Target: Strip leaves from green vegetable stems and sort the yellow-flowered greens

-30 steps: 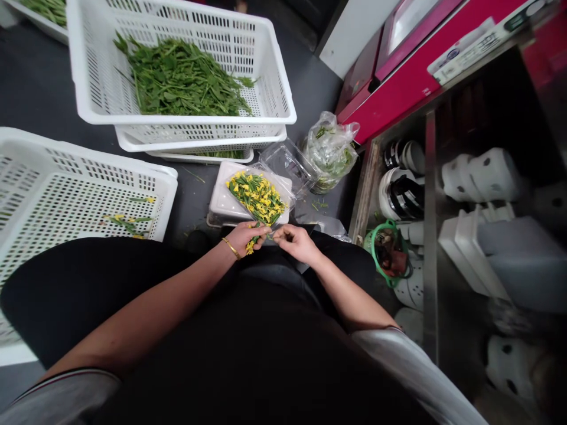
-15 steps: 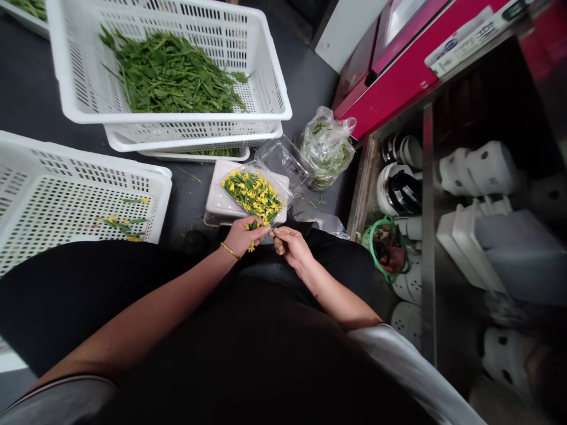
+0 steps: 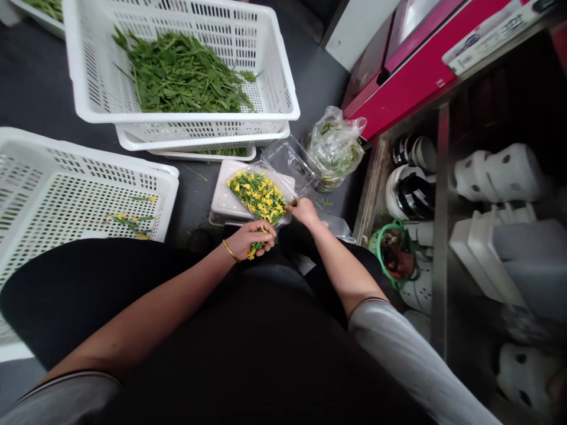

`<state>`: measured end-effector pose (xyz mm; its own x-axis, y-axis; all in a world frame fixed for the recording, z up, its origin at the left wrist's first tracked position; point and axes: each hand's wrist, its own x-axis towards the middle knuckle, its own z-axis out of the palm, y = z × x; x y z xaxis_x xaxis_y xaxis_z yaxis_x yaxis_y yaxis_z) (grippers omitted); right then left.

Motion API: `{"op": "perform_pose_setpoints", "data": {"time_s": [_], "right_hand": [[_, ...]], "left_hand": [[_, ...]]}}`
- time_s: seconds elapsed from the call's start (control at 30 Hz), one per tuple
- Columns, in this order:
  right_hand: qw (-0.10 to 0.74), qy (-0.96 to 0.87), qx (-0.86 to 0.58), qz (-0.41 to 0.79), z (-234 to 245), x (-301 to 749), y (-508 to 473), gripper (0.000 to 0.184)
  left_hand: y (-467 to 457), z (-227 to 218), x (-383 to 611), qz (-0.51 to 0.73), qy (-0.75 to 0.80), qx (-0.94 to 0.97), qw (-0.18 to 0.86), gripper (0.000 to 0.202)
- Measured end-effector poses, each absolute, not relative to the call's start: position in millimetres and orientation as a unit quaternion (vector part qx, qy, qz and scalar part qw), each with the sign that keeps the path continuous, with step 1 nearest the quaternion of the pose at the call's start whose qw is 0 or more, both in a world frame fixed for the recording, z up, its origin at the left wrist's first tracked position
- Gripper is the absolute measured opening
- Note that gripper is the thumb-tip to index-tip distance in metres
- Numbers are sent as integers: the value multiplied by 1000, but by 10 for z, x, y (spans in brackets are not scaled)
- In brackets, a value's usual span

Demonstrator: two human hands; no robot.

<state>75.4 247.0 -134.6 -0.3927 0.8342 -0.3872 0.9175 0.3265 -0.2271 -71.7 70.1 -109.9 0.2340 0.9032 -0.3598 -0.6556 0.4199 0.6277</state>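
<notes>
My left hand [image 3: 254, 241] is closed around a small bunch of yellow-flowered green stems [image 3: 256, 248], held low above my lap. Just beyond it, a heap of the same yellow flowering stems [image 3: 259, 195] lies in a clear plastic tray on top of an upturned white tub [image 3: 220, 198]. My right hand [image 3: 303, 211] is at the right edge of that heap, its fingertips pinched together beside the flowers. Whatever those fingers hold is too small to make out. An open clear plastic lid [image 3: 292, 162] stands behind the heap.
Stacked white baskets [image 3: 186, 118] at the back hold leafy greens [image 3: 181, 74]. Another white basket [image 3: 88, 156] on the left has a few flower stems. A plastic bag of greens [image 3: 336, 144] sits right of the lid. Metal shelving [image 3: 440, 236] with bowls and a green basket [image 3: 390, 227] borders the right.
My right hand has left my left hand and moved forward and right to the heap's edge. My left hand has drawn slightly back, still gripping the bunch. The whole view has shifted slightly.
</notes>
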Motion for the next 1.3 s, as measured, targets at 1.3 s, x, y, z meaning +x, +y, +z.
{"op": "perform_pose_setpoints", "data": {"time_s": [1.3], "right_hand": [[148, 873, 445, -134, -1055, 754, 1685, 38]], "left_hand": [[753, -1106, -853, 617, 316, 27, 720, 25]]}}
